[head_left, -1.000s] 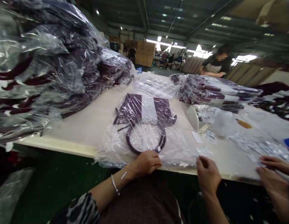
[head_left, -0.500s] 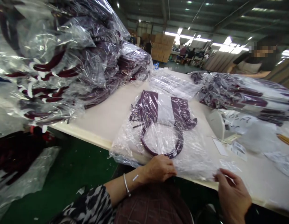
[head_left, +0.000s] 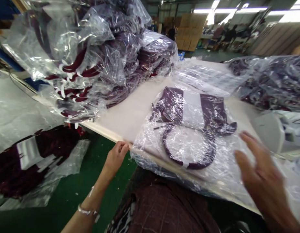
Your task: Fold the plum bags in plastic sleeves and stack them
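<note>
— Where were your hands at that instant?

— My left hand (head_left: 115, 157) was at the near edge of the pale table (head_left: 108, 133). Its fingers were curled up against the corner of the clear plastic sleeve (head_left: 220, 168). Whether I had the film pinched or was only touching it, I cannot tell. My right hand (head_left: 259, 174) was spread flat with the fingers apart, gripping nothing, a blur just above the sleeve's right part.

— And the bag itself?

— The purple-and-white fabric tote bag (head_left: 191, 111) lay flat inside that sleeve, between my two hands and a little beyond them. Its round purple handles (head_left: 188, 152) pointed toward me.

— How far along did it look?

— I judged the bagging done, since the tote was wholly inside the film and resting on the table. The sleeve's near end hung slack over the table edge, just right of my left fingers. I saw no fold or seal there, so I judged the mouth not yet closed.

— What lay around you?

— Beyond my left hand rose a high heap of purple bags in clear plastic (head_left: 103, 61). Beyond my right hand was a second wrapped heap (head_left: 268, 81), and nearer to it a white rounded object (head_left: 268, 131), too blurred to identify. Below and to the left of my left hand, wrapped dark-red-and-white pieces (head_left: 31, 158) lay on the green floor (head_left: 67, 200).
</note>
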A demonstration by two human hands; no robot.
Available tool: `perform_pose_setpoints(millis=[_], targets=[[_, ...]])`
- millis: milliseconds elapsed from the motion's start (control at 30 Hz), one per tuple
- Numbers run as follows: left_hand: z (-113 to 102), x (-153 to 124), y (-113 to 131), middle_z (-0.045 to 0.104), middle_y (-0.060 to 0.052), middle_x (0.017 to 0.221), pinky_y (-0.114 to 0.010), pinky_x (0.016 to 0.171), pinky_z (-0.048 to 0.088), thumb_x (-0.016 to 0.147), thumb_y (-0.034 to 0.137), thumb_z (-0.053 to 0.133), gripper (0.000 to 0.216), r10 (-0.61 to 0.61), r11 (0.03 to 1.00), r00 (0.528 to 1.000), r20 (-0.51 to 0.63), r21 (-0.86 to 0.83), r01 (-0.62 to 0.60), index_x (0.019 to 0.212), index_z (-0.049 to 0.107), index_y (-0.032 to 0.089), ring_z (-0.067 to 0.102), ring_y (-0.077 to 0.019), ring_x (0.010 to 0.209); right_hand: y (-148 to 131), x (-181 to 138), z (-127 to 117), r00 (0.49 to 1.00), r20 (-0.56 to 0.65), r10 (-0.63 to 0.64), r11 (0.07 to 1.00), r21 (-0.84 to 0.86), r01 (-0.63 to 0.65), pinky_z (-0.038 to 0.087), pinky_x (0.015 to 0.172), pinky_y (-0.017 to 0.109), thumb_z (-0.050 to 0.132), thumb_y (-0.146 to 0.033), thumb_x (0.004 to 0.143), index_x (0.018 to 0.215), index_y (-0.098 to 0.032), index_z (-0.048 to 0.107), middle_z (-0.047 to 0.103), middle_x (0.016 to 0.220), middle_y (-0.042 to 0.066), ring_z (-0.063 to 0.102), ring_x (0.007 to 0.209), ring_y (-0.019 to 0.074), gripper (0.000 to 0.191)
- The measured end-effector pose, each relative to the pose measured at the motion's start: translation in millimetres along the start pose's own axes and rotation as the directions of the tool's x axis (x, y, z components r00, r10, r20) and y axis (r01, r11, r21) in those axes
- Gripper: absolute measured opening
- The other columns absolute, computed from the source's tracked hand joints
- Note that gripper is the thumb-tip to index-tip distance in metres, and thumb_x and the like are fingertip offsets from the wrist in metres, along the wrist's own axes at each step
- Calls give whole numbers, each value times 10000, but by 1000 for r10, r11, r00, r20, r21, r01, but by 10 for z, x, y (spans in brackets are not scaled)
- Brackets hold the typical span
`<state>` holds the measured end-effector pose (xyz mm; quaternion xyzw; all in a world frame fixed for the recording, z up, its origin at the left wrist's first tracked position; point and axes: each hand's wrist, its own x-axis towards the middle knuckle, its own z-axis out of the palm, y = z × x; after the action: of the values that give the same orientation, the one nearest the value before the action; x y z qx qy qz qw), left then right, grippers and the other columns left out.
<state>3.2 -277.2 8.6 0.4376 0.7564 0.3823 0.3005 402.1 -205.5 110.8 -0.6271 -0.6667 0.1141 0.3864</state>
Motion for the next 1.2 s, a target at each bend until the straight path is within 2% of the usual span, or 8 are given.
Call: perform_pose_setpoints(millis=[133, 300, 433, 533, 700, 800, 933, 1200], targets=[[218, 31, -92, 596, 1, 619, -260, 561, 465, 812, 644, 570, 468, -102, 975, 971, 216, -170, 140, 733, 613, 185, 572, -178, 605, -422, 208, 1081, 740, 405, -537, 841, 198, 503, 112, 1275, 580, 592, -545, 948, 1538, -286, 443, 309, 1662, 17, 199, 1551, 339, 662], [34, -91, -42, 524, 32, 533, -248, 557, 404, 785, 653, 634, 484, -140, 959, 936, 323, -189, 209, 699, 622, 177, 485, -139, 527, -342, 132, 1690, 526, 724, -445, 865, 197, 461, 112, 1269, 584, 561, -568, 974, 1507, -177, 499, 346, 1639, 120, 159, 1561, 340, 664], [-176, 117, 472, 573, 13, 575, -250, 584, 411, 806, 622, 665, 465, -24, 963, 875, 483, -225, 151, 700, 610, 173, 497, -132, 540, -604, 152, 1388, 560, 660, -502, 865, 371, 338, 186, 1261, 574, 635, -718, 859, 1563, -164, 402, 354, 1630, 157, 231, 1541, 346, 925], [-5, 452, 1121, 592, 5, 589, -255, 589, 418, 863, 604, 606, 448, 153, 963, 814, 560, -269, 4, 843, 674, 161, 515, -144, 556, -908, 228, 1224, 698, 475, -536, 802, 546, 243, 357, 1204, 535, 823, -697, 673, 1578, -189, 353, 432, 1580, 160, 398, 1456, 345, 1139], [775, 1239, 1875, 673, -44, 796, -276, 683, 470, 949, 536, 474, 453, 507, 852, 667, 546, -203, -482, 905, 723, 160, 590, -175, 734, -638, 754, 1407, 948, 317, -38, 740, 646, -187, 613, 865, 409, 698, -297, 840, 1415, -198, 495, 725, 1089, 74, 719, 921, 216, 618], [1263, 1662, 1906, 707, -65, 966, -303, 804, 478, 914, 434, 557, 312, 619, 739, 673, 404, -11, -674, 979, 727, 181, 623, -209, 903, -171, 1183, 1554, 865, 459, 204, 602, 638, -481, 613, 635, 287, 724, -189, 772, 1187, -179, 585, 706, 812, -3, 712, 700, 165, 438], [1616, 1888, 1746, 720, -26, 844, -292, 718, 451, 899, 424, 598, 255, 484, 745, 679, 551, 148, -651, 958, 723, 210, 639, -200, 793, 229, 1464, 1609, 758, 599, 257, 525, 572, -630, 606, 609, 246, 780, -135, 746, 988, -171, 615, 711, 751, 10, 721, 678, 156, 296], [1364, 1786, 1695, 716, -28, 885, -278, 677, 434, 909, 461, 599, 283, 410, 805, 612, 677, 47, -591, 942, 713, 204, 622, -175, 779, 463, 1371, 1161, 603, 778, 176, 722, 314, -617, 606, 642, 255, 781, -487, 826, 981, -149, 690, 748, 944, 103, 725, 816, 184, 382]])
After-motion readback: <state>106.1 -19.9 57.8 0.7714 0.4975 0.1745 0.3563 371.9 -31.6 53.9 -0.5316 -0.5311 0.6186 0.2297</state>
